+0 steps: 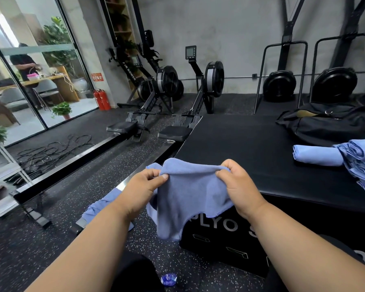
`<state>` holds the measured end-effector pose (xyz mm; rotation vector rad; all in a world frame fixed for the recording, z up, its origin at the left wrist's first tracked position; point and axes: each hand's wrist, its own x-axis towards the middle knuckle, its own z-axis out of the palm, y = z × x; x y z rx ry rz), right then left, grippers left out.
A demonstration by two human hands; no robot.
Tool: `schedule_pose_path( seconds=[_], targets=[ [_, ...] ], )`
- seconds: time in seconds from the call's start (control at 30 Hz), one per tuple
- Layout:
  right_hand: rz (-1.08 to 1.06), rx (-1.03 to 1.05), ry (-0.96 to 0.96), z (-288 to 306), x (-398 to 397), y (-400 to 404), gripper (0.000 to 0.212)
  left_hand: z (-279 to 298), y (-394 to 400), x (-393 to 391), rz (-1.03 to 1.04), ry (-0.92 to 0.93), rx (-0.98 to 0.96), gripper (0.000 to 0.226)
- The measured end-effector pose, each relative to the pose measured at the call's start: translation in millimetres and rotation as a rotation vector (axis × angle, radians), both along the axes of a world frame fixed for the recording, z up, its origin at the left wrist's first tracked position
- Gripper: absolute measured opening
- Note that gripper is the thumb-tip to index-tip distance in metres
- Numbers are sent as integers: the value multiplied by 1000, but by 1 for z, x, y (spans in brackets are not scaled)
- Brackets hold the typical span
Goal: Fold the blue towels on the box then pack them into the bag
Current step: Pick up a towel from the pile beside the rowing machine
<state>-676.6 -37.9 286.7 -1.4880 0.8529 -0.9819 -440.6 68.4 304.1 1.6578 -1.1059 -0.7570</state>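
Note:
A blue towel point(190, 197) hangs in the air in front of the near left corner of the black plyo box point(251, 152). My left hand point(141, 190) pinches its upper edge on the left and my right hand point(238, 186) pinches the same edge on the right. A stack of folded blue towels point(362, 165) lies at the box's right edge, with one rolled blue towel point(316, 155) beside it. The black bag point(329, 125) rests at the box's far right corner. Another blue towel point(105, 204) lies on the rowing machine rail below my left forearm.
Two rowing machines point(173, 114) extend along the floor left of the box. Cables point(51, 152) lie on the floor by a glass wall. A white shelf point(2, 178) stands at far left. A blue bottle cap point(168, 279) shows on the floor near me.

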Motion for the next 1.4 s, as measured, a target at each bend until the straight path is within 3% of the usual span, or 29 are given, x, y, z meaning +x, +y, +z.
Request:
schedule_pose_path(
  seconds=[0.23,0.33,0.47,0.6,0.7,0.9,1.03,1.13,1.27,1.4],
  targets=[
    [-19,-18,0,-3,0,-1,23,-5,1,1,29,64,-26,15],
    [-48,-3,-28,-5,0,-1,22,-5,1,5,117,202,-52,13],
    [-58,18,-36,-8,-2,-2,19,-2,1,15,176,334,-114,26],
    [-84,9,58,-16,-3,-5,15,5,3,23,221,201,-100,45],
    [-119,-20,135,-26,-2,-8,8,7,2,24,165,199,-109,61],
    [-150,23,204,-35,-2,-10,9,17,4,15,102,205,-124,73],
    [-204,-157,359,-35,4,-6,13,22,1,7,23,351,-162,72],
    [-41,-118,217,-28,18,7,17,27,-5,-15,-33,485,-181,60],
    [211,-97,115,-20,36,26,39,29,-9,-45,-107,523,-139,60],
    [178,-86,112,-19,46,30,33,34,-9,-52,-171,640,-125,83]
  ],
)
